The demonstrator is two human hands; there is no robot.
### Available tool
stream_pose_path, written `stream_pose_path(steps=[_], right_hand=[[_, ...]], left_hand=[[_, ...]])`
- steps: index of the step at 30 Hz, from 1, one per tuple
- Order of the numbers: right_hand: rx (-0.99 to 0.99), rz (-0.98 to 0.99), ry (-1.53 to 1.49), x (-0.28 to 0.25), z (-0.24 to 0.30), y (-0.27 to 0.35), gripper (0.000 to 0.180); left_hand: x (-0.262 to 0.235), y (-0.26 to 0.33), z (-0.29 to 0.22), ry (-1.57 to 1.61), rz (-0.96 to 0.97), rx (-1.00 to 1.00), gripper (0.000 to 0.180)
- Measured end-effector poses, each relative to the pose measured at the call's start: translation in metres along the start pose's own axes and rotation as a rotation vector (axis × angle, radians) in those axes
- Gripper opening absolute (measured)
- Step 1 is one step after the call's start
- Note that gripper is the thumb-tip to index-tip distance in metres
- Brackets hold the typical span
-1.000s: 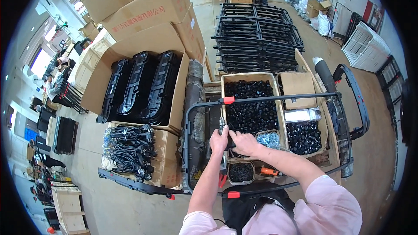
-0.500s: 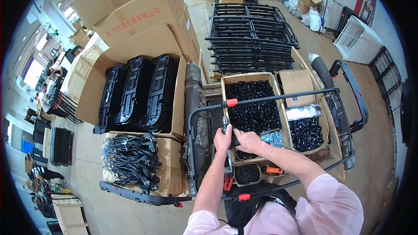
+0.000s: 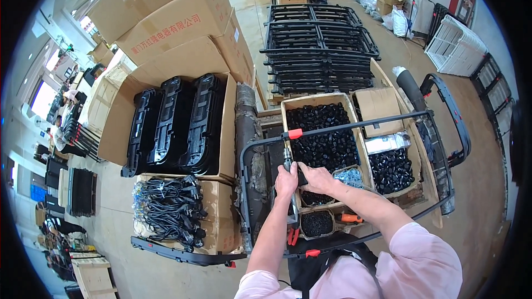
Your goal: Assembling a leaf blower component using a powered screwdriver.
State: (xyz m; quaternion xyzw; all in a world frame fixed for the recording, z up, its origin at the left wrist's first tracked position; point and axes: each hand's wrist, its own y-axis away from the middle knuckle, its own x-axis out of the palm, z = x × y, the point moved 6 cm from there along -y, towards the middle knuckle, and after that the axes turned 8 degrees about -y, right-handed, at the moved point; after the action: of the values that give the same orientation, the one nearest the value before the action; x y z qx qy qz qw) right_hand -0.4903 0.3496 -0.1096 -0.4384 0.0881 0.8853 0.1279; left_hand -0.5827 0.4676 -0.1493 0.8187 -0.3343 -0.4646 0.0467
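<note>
A power drill (image 3: 288,160) with a metal chuck is held in both hands, its tip directed away from me at a black tubular frame (image 3: 360,124), close to a red clip (image 3: 295,133) on the far bar. My left hand (image 3: 286,181) is wrapped round the drill's body. From the right, my right hand (image 3: 318,179) closes on its dark grip, mostly hidden by the fingers. Inside the frame's outline, a box of black plastic parts (image 3: 321,127) lies beyond my hands. Silver screws (image 3: 349,177) lie by my right wrist, and a small tray of black screws (image 3: 317,223) is nearer me.
On the left, a cardboard carton (image 3: 226,133) holds black plastic housings, with bundled black cables (image 3: 169,207) nearer me. Black frames (image 3: 318,50) are stacked ahead. An orange-handled tool (image 3: 350,218) and red-handled pliers (image 3: 292,236) lie close to my body. Other people stand in the distance.
My hands and the drill stay almost in place, with the drill's tip still near the red clip. The whole view has shifted slightly.
</note>
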Motion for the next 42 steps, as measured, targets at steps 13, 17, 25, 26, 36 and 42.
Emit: stream_pose_path(steps=[13, 17, 25, 26, 36, 42], right_hand=[[-0.060, -0.043, -0.024, 0.004, 0.006, 0.002, 0.047], [-0.084, -0.065, -0.039, 0.004, 0.013, 0.006, 0.048], [-0.074, -0.059, -0.044, 0.008, 0.012, 0.015, 0.049], [-0.065, -0.049, -0.046, 0.009, 0.013, 0.015, 0.049], [-0.080, -0.029, -0.018, 0.005, 0.019, 0.029, 0.045], [0.022, -0.018, 0.007, -0.007, 0.004, 0.047, 0.059]], left_hand=[[0.001, -0.004, -0.003, -0.017, -0.008, -0.025, 0.075], [-0.003, 0.000, 0.006, -0.005, -0.048, -0.065, 0.082], [-0.011, 0.010, 0.005, -0.004, -0.068, -0.070, 0.088], [-0.013, 0.010, 0.006, -0.016, -0.084, -0.054, 0.086], [-0.013, 0.023, 0.001, -0.125, -0.145, 0.006, 0.070], [-0.001, 0.035, -0.023, -0.172, -0.203, 0.118, 0.063]])
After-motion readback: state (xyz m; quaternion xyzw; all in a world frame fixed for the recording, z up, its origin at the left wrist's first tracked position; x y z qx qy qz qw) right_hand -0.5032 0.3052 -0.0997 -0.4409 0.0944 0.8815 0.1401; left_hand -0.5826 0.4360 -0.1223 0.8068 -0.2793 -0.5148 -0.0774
